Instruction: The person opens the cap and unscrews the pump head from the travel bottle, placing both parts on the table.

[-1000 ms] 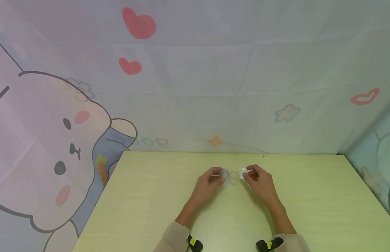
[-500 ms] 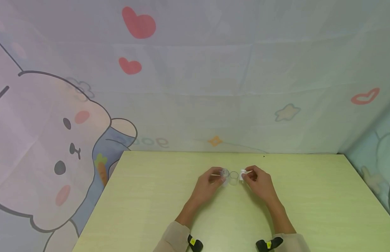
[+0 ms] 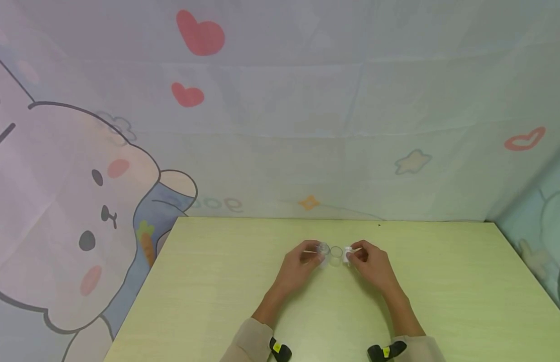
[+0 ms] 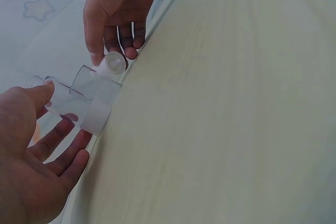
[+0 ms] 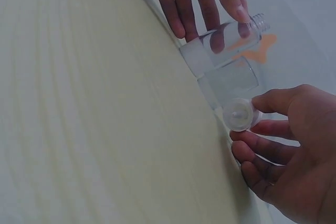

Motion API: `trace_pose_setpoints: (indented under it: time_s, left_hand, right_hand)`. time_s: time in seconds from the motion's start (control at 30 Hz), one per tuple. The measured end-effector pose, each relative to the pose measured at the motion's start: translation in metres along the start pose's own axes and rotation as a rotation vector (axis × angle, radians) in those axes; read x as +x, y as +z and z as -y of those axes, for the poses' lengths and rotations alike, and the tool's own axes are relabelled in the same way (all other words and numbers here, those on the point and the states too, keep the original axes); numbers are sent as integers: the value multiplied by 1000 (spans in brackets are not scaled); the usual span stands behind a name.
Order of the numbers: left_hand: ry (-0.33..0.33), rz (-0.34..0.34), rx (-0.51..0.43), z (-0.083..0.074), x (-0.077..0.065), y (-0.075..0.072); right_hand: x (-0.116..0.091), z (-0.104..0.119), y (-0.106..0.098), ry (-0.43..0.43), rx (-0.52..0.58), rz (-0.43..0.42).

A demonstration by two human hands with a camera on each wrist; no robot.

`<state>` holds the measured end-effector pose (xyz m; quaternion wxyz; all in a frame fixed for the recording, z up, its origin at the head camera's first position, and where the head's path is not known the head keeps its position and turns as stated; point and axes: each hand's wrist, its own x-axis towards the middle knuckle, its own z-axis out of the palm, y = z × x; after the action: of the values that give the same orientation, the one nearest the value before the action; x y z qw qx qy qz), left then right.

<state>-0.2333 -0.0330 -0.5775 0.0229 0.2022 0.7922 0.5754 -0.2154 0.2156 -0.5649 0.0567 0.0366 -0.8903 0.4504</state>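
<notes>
In the head view my left hand (image 3: 299, 266) holds a clear bottle (image 3: 323, 250) between thumb and fingers. The left wrist view shows this bottle (image 4: 68, 97) upright on the table, its threaded neck bare. Beside it stands a clear open-topped cup (image 3: 336, 256), between my two hands. My right hand (image 3: 374, 264) pinches a small white cap-like piece (image 3: 347, 255) just right of the cup. Seen in the right wrist view, the underside of the white piece (image 5: 239, 115) faces the camera, round and hollow with a small stub in its middle.
A pale yellow-green table (image 3: 216, 281) spreads around both hands. Behind it hangs a light cloth backdrop (image 3: 289, 125) printed with a rabbit and hearts. Dark wrist devices (image 3: 280, 349) with yellow marks are strapped over beige sleeves (image 3: 249, 342).
My right hand has moved slightly left and down in the head view with the white piece, closer to the cup. The left hand, bottle and cup have stayed in place.
</notes>
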Motion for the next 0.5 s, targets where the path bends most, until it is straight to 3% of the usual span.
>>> trace_pose_setpoints:
  time_s: [0.5]
  left_hand:
    - [-7,-19,-28,-5,-2,1]
  right_hand:
    - [2,-4,4,-43,-58,-3]
